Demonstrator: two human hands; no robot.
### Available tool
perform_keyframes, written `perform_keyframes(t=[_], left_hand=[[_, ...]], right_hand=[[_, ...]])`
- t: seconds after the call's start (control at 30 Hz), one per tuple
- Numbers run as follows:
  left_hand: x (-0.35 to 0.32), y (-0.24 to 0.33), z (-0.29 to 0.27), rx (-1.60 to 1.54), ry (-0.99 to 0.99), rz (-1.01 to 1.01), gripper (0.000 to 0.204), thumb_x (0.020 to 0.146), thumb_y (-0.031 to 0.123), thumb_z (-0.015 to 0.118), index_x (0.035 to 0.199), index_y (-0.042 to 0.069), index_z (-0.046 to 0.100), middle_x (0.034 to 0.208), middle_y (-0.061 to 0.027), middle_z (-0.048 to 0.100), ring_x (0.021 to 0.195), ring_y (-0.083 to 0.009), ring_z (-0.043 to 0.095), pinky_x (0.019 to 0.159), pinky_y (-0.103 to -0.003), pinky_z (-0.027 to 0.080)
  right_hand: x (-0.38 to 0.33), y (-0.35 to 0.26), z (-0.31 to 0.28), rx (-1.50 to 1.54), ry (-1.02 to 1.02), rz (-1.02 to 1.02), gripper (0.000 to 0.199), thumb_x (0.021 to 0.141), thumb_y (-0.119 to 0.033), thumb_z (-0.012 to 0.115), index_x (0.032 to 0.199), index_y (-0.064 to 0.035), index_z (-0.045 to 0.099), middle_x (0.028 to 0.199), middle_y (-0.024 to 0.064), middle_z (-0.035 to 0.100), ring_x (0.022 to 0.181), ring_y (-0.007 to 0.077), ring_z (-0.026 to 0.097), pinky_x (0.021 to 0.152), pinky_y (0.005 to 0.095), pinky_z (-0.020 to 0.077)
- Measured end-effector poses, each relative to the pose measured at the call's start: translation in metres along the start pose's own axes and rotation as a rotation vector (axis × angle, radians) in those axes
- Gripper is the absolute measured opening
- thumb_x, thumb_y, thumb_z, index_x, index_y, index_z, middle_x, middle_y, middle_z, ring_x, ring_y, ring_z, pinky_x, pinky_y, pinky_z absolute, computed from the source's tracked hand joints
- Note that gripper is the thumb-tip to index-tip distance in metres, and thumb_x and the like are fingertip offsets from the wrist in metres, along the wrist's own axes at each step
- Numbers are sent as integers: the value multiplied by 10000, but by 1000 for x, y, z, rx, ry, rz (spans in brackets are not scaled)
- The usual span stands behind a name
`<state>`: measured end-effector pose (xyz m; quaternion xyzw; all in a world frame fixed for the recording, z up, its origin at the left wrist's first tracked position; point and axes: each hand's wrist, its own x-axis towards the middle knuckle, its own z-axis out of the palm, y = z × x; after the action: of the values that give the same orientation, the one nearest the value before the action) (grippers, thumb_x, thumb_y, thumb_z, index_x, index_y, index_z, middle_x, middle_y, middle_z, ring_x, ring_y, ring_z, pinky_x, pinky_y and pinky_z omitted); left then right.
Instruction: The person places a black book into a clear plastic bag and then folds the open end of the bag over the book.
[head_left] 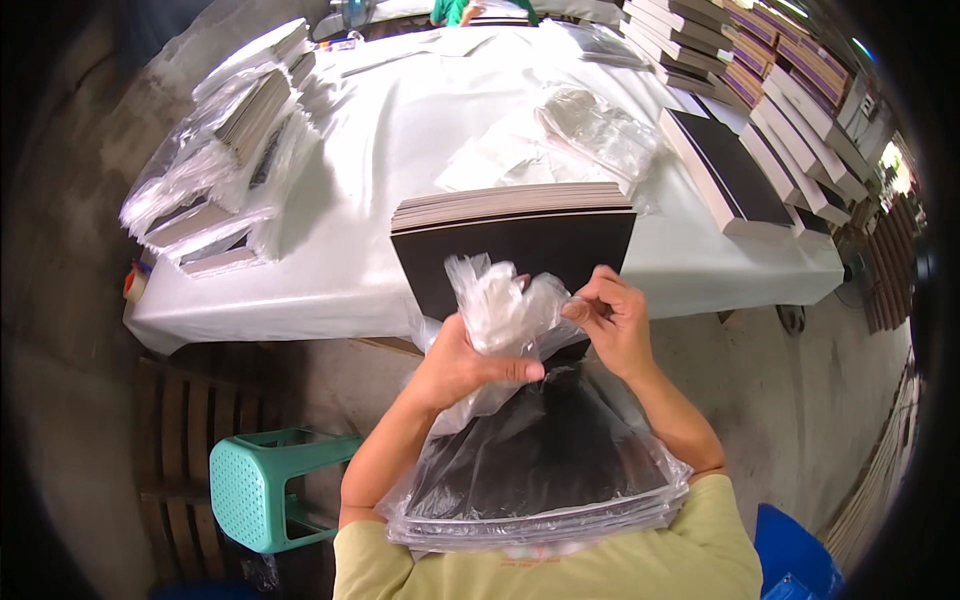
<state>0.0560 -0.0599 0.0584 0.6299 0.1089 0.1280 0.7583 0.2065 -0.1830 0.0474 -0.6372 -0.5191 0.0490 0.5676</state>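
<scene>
My left hand (470,368) is closed around the bunched mouth of a clear plastic bag (505,310), its thumb stretched across the front. Beside it on the right, my right hand (618,320) pinches an edge of the same plastic between thumb and fingers. The bag's lower part wraps a stack of black panels (545,455) that rests against my body. Just beyond my hands, at the table's near edge, stands a stack of pale-edged black boards (425,260). My hands and the plastic cover part of its front.
Plastic-wrapped stacks (235,150) sit at the table's left. Loose clear plastic (590,130) lies on the white-covered table (370,150). Thick black boards (720,165) are piled at the right. A green stool (250,490) stands lower left, and a person in green (450,10) is far across.
</scene>
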Motion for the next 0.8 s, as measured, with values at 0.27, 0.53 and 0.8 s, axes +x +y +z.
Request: perform_keyframes(t=[0.27,0.53,0.8], left_hand=[[-2,-26,4,87,62,54,490,687,149,733,1099,48,487,982,-6,542,909,-102,474,787,-257,390],[-13,-38,-4,-6,228,18,350,742,111,676,1051,66,518,929,5,568,880,-94,506,781,-257,399],[-8,-47,-12,-673,-56,15,474,725,263,670,1091,32,477,882,-26,561,702,-85,527,673,-217,417]], right_hand=[[-1,1,11,-83,-37,-93,273,669,-197,710,639,4,527,786,37,397,686,148,391,601,265,341],[-4,5,17,988,-190,504,244,864,-227,518,685,-61,520,634,-12,530,619,51,488,603,215,401],[-4,21,9,1147,-375,537,207,863,-237,518,731,-78,495,618,-17,455,618,78,483,593,221,399]])
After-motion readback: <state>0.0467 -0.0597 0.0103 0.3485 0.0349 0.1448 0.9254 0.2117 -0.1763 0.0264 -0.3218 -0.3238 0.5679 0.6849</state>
